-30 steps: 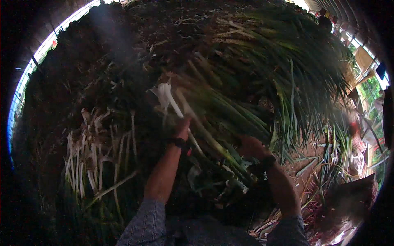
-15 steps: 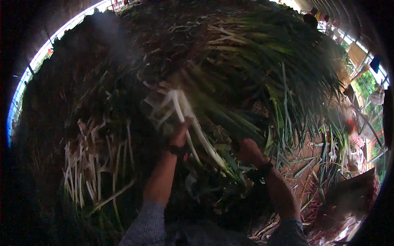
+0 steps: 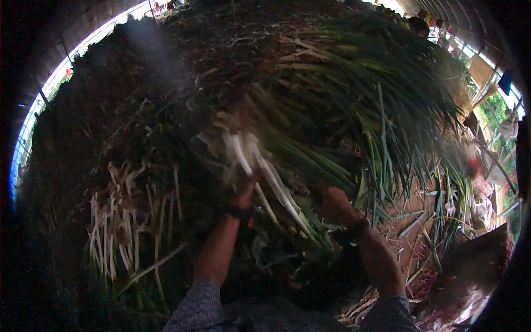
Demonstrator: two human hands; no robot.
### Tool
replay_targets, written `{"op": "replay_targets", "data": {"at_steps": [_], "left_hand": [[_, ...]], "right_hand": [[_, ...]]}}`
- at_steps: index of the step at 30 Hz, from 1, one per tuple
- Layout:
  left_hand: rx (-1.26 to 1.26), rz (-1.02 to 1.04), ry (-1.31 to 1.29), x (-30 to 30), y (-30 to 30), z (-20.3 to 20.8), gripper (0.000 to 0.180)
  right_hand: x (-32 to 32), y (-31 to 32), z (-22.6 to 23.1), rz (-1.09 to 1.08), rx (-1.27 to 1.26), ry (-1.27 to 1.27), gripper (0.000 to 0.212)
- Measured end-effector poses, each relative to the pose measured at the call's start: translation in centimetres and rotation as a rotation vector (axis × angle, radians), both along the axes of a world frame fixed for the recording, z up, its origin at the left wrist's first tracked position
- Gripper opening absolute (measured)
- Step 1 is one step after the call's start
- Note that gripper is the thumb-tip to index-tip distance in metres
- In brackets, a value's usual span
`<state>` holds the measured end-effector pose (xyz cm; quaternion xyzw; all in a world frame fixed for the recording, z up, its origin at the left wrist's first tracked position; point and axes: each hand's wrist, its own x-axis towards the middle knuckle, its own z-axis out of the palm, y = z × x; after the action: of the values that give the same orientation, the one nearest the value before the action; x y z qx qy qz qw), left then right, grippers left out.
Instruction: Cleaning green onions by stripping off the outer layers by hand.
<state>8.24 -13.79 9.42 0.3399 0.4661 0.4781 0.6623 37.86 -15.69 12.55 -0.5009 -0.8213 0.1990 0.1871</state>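
A few long green onions (image 3: 276, 188) with white stalks slant in front of me, their root ends pointing up and away. My left hand (image 3: 246, 191) is closed around one or more of these stalks, below the root ends. To the right, my right hand (image 3: 334, 205) is closed beside the green leaf end. Shadow hides whatever lies in its fingers. Just beyond both hands spreads a big heap of green onions (image 3: 343, 72), leaves toward the right. On the left, a row of white-stalked green onions (image 3: 113, 238) lies in the dark.
Loose leaves and trimmings lie on brown ground (image 3: 412, 213) at the right. A reddish-brown sheet or board (image 3: 464, 271) leans at the lower right. The curved roof of a tunnel shelter (image 3: 453, 22) arches overhead, with bright openings at both sides.
The root ends and my left hand sit slightly lower in the picture. My right hand stays almost in place, still closed.
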Motion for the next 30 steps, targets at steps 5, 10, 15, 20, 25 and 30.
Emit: {"op": "replay_targets", "data": {"at_steps": [5, 10, 15, 20, 25, 30], "left_hand": [[-0.047, 0.167, 0.020, 0.1, 1.4, -4.2, 0.066], [0.182, 0.081, 0.115, -0.5, 2.3, -6.6, 0.068], [0.327, 0.126, 0.216, -0.8, 3.1, -8.4, 0.065], [0.117, 0.073, -0.086, -0.4, 3.6, -6.8, 0.067], [0.000, 0.147, -0.241, -0.4, 3.8, -5.5, 0.069], [0.039, 0.160, -0.236, -0.1, 3.1, -4.6, 0.074]], "right_hand": [[1.2, -0.8, -0.2, 0.017, -0.113, -0.255, 0.038], [4.1, -1.7, -1.2, 0.073, -0.179, -0.341, 0.033], [6.5, -2.7, -1.1, 0.166, -0.279, -0.255, 0.030], [6.2, -4.0, 2.5, 0.135, -0.161, 0.100, 0.033], [6.5, -4.4, 2.8, 0.086, -0.352, -0.234, 0.037], [7.0, -4.6, 0.7, 0.074, -0.287, -0.291, 0.038]]}}
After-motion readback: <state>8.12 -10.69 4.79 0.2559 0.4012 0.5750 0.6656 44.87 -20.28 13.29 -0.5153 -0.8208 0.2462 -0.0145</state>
